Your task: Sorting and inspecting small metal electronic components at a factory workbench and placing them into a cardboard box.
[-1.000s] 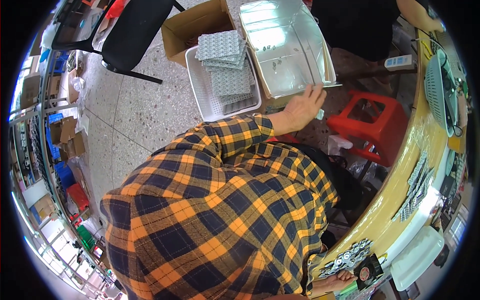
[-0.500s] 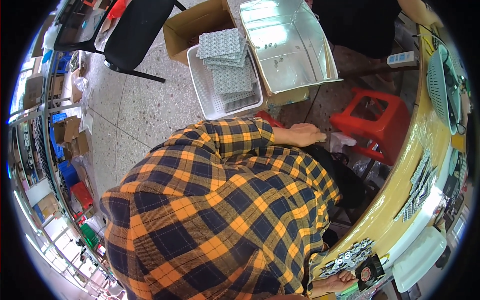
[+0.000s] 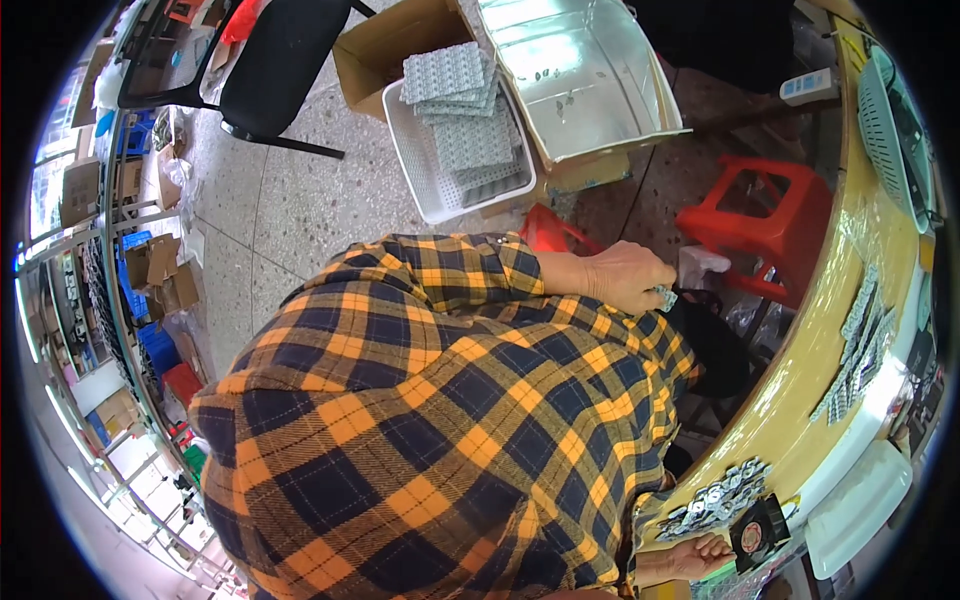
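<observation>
My left hand (image 3: 632, 277) is closed with its fingers pointing down over my lap. A small grey-green piece (image 3: 665, 297) shows at its fingertips; its kind is too small to make out. My right hand (image 3: 700, 556) rests low on the yellow table (image 3: 742, 425) with curled fingers, and whatever they hold is hidden. Right beside it lies a black square item (image 3: 758, 533) with a round reddish centre. A cluster of small silver-grey parts (image 3: 718, 497) is spread just beyond that hand. My plaid sleeve and body cover much of the view.
More grey parts (image 3: 858, 350) lie in rows farther along the table, near a white tray (image 3: 858, 520) and a pale green basket (image 3: 885, 140). A red stool (image 3: 750, 225) stands beside the table. On the floor are a white basket (image 3: 430, 195) of grey sheets, a foil-lined box (image 3: 590, 90) and a black chair (image 3: 275, 70).
The view has shifted slightly. My left hand has turned, and the small grey-green piece now shows at its fingertips. Another person's arm at the upper right has left the view.
</observation>
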`<state>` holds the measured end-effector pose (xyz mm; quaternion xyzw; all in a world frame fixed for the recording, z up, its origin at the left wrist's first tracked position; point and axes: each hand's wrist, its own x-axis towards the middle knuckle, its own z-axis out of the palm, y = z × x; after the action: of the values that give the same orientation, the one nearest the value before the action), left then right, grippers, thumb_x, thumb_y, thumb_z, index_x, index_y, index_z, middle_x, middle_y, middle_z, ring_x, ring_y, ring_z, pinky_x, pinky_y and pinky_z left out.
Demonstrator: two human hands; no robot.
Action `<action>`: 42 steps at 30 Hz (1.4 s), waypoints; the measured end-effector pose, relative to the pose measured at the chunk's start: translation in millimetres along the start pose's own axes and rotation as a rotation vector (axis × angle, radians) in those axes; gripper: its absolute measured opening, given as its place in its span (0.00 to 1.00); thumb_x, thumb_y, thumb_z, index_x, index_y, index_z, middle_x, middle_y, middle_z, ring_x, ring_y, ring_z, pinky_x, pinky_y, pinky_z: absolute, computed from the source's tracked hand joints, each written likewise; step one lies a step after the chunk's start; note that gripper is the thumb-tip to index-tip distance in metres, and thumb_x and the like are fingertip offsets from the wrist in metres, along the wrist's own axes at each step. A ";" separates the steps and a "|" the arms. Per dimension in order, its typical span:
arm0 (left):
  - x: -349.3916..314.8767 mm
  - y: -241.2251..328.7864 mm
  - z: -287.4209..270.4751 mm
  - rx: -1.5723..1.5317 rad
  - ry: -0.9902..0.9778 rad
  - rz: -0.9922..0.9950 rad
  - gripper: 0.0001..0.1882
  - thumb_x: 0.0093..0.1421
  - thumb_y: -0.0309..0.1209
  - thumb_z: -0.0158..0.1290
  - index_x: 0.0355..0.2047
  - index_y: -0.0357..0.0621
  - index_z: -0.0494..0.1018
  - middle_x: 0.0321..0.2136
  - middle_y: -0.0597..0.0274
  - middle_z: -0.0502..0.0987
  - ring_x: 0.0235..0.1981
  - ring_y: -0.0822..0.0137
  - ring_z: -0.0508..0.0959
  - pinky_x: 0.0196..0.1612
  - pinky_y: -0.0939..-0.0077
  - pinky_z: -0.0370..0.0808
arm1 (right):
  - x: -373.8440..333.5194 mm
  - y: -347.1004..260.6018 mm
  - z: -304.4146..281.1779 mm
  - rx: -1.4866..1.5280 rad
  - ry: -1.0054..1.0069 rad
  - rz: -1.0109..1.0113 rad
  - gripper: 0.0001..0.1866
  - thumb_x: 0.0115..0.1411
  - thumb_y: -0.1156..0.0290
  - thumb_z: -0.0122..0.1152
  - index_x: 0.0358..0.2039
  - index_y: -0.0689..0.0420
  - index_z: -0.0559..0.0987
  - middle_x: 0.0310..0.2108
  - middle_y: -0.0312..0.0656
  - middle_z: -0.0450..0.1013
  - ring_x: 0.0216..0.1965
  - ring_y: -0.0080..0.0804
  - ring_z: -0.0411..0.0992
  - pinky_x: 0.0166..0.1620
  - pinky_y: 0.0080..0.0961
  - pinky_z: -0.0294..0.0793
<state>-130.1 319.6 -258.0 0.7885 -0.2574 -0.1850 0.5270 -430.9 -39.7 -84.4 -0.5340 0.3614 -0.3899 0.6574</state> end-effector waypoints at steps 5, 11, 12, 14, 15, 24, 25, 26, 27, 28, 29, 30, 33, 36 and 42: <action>6.8 -5.6 0.6 -0.024 0.002 0.062 0.10 0.51 0.34 0.54 0.30 0.43 0.73 0.26 0.47 0.77 0.32 0.44 0.77 0.35 0.51 0.73 | 8.5 -1.0 8.6 0.009 -0.052 -0.010 0.18 0.71 0.63 0.46 0.22 0.55 0.64 0.18 0.30 0.48 0.18 0.21 0.44 0.21 0.21 0.46; 23.3 68.8 -26.7 -0.186 0.031 0.522 0.08 0.55 0.26 0.55 0.35 0.39 0.74 0.28 0.54 0.77 0.29 0.52 0.79 0.31 0.66 0.76 | -15.3 -16.4 7.0 -0.111 0.027 -0.094 0.15 0.69 0.63 0.49 0.25 0.56 0.68 0.19 0.32 0.60 0.15 0.16 0.51 0.17 0.13 0.54; 29.7 88.9 -30.5 -0.305 0.008 0.524 0.07 0.54 0.25 0.56 0.34 0.39 0.74 0.28 0.53 0.77 0.30 0.52 0.79 0.32 0.65 0.75 | -16.8 -14.0 8.1 -0.147 -0.006 -0.129 0.13 0.69 0.63 0.49 0.28 0.57 0.70 0.20 0.32 0.61 0.16 0.16 0.53 0.18 0.13 0.54; 38.3 133.2 -32.8 -0.473 -0.116 0.511 0.07 0.54 0.24 0.58 0.34 0.39 0.75 0.28 0.52 0.78 0.31 0.55 0.80 0.34 0.68 0.75 | -34.9 -13.4 13.4 -0.308 -0.032 -0.181 0.12 0.68 0.64 0.49 0.30 0.57 0.71 0.21 0.32 0.64 0.17 0.15 0.57 0.18 0.13 0.56; 46.6 152.5 -26.3 -0.533 -0.224 0.508 0.08 0.55 0.24 0.58 0.36 0.39 0.75 0.29 0.52 0.78 0.32 0.57 0.81 0.35 0.71 0.75 | -47.6 -14.0 19.9 -0.278 0.035 -0.223 0.12 0.68 0.64 0.49 0.30 0.57 0.71 0.21 0.32 0.64 0.17 0.15 0.57 0.18 0.13 0.56; 91.6 250.3 66.3 -0.759 -0.983 -0.035 0.06 0.62 0.24 0.51 0.36 0.32 0.74 0.27 0.59 0.79 0.26 0.75 0.80 0.28 0.82 0.77 | -77.5 -17.5 87.3 -0.495 -0.049 -0.050 0.15 0.65 0.69 0.48 0.22 0.62 0.72 0.17 0.36 0.66 0.18 0.21 0.64 0.24 0.18 0.61; 100.4 258.5 74.0 -0.681 -1.087 -0.046 0.09 0.63 0.24 0.52 0.40 0.30 0.73 0.31 0.55 0.80 0.28 0.70 0.81 0.31 0.81 0.78 | -73.8 -21.0 83.7 -0.526 -0.123 -0.045 0.15 0.66 0.70 0.48 0.24 0.64 0.73 0.19 0.37 0.68 0.19 0.21 0.65 0.24 0.18 0.62; 105.6 269.5 86.1 -0.646 -1.151 -0.073 0.10 0.63 0.25 0.53 0.40 0.29 0.74 0.32 0.53 0.80 0.27 0.70 0.81 0.29 0.81 0.79 | -76.0 -22.0 81.8 -0.435 -0.076 -0.022 0.14 0.67 0.71 0.48 0.27 0.65 0.74 0.19 0.36 0.69 0.19 0.18 0.65 0.24 0.16 0.64; 107.7 275.5 100.5 -0.586 -1.179 -0.039 0.10 0.63 0.25 0.53 0.40 0.29 0.74 0.31 0.52 0.80 0.27 0.70 0.81 0.28 0.82 0.79 | -74.4 -21.5 73.9 -0.397 -0.080 -0.005 0.14 0.68 0.70 0.48 0.28 0.65 0.75 0.20 0.35 0.70 0.19 0.17 0.66 0.23 0.15 0.64; 106.5 274.5 102.2 -0.672 -1.155 -0.048 0.09 0.61 0.23 0.54 0.38 0.28 0.75 0.27 0.56 0.80 0.24 0.72 0.81 0.23 0.85 0.75 | -75.5 -30.0 82.3 -0.442 -0.069 -0.003 0.13 0.67 0.69 0.49 0.29 0.65 0.75 0.22 0.35 0.71 0.20 0.18 0.66 0.24 0.15 0.65; 107.6 279.2 112.7 -0.649 -1.204 -0.060 0.09 0.61 0.23 0.54 0.38 0.28 0.75 0.27 0.56 0.80 0.24 0.72 0.81 0.23 0.85 0.75 | -73.9 -33.3 78.5 -0.435 -0.058 0.015 0.13 0.67 0.68 0.50 0.30 0.64 0.76 0.24 0.36 0.72 0.21 0.18 0.67 0.24 0.15 0.66; 108.2 282.2 123.1 -0.614 -1.233 -0.016 0.08 0.61 0.23 0.55 0.38 0.28 0.75 0.26 0.57 0.79 0.24 0.73 0.81 0.22 0.85 0.74 | -71.4 -33.2 71.5 -0.414 -0.023 0.030 0.13 0.67 0.68 0.50 0.30 0.64 0.76 0.24 0.36 0.72 0.21 0.18 0.67 0.24 0.15 0.66; 105.2 291.4 145.1 -0.537 -1.290 0.018 0.08 0.60 0.24 0.55 0.37 0.29 0.76 0.23 0.59 0.79 0.24 0.75 0.81 0.22 0.86 0.74 | -67.6 -34.7 51.4 -0.359 -0.032 -0.013 0.14 0.68 0.67 0.50 0.30 0.64 0.76 0.24 0.35 0.72 0.21 0.17 0.67 0.24 0.14 0.66; 104.2 293.9 158.4 -0.410 -1.331 0.050 0.08 0.60 0.24 0.55 0.38 0.30 0.76 0.24 0.60 0.79 0.23 0.75 0.81 0.23 0.86 0.75 | -69.6 -34.6 37.5 -0.346 -0.069 0.038 0.15 0.68 0.66 0.50 0.30 0.64 0.76 0.23 0.33 0.71 0.21 0.15 0.67 0.24 0.13 0.66; 107.2 291.0 171.8 -0.356 -1.386 0.053 0.09 0.60 0.24 0.56 0.39 0.30 0.76 0.25 0.59 0.80 0.24 0.75 0.81 0.24 0.86 0.76 | -64.8 -30.3 37.1 -0.386 -0.053 0.035 0.14 0.68 0.67 0.50 0.29 0.63 0.76 0.22 0.32 0.70 0.21 0.15 0.67 0.23 0.12 0.65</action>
<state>-202.7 37.9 -55.2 0.3851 -0.5178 -0.6699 0.3673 -429.9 30.3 -44.5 -0.6537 0.4214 -0.2879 0.5588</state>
